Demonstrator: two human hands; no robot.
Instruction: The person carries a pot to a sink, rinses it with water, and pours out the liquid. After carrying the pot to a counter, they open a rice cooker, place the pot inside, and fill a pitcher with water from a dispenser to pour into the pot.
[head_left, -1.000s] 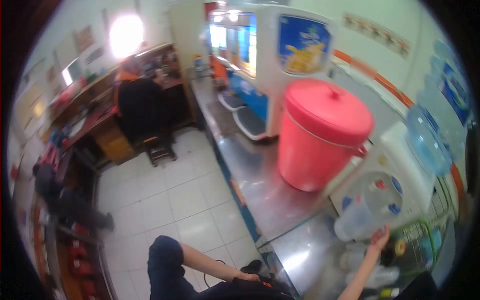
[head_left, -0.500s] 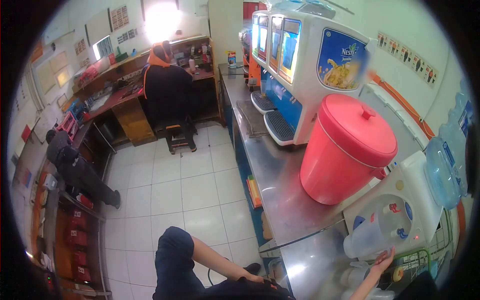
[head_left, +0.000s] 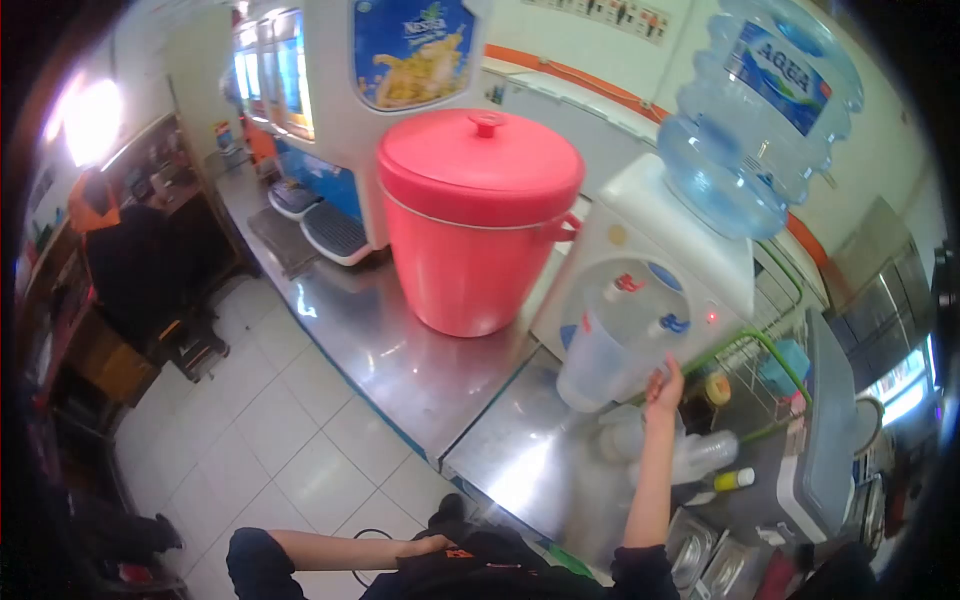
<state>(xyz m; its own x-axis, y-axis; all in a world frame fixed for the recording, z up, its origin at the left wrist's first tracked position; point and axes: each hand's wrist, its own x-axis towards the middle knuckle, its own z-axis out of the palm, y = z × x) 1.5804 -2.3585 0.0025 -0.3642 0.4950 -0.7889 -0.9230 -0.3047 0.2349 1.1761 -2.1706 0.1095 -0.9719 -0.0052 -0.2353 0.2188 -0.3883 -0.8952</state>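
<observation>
My left hand (head_left: 425,546) rests low against the dark clothing at my waist, its fingers lying flat with nothing visible in them. Beside the water dispenser (head_left: 735,285), my right hand (head_left: 664,385) is raised below the blue tap (head_left: 672,324), fingers loosely apart and empty. Just left of it stands a translucent pitcher (head_left: 600,355), tilted in view, in front of the dispenser's recess and below the red tap (head_left: 627,284). A large blue water bottle (head_left: 755,120) sits upside down on the dispenser. A red lidded bucket (head_left: 465,260) is on the steel counter (head_left: 400,370).
A drink machine (head_left: 335,60) stands behind the bucket. Clear cups (head_left: 705,455), a yellow-labelled bottle (head_left: 735,479) and a green wire rack (head_left: 785,370) are at the right. A person in dark clothes (head_left: 145,265) sits at the far-left desk.
The view has swung right, so the bucket, pitcher and dispenser now appear farther left. My right hand remains beside the pitcher, with its fingers more upright. My left hand stays at my waist.
</observation>
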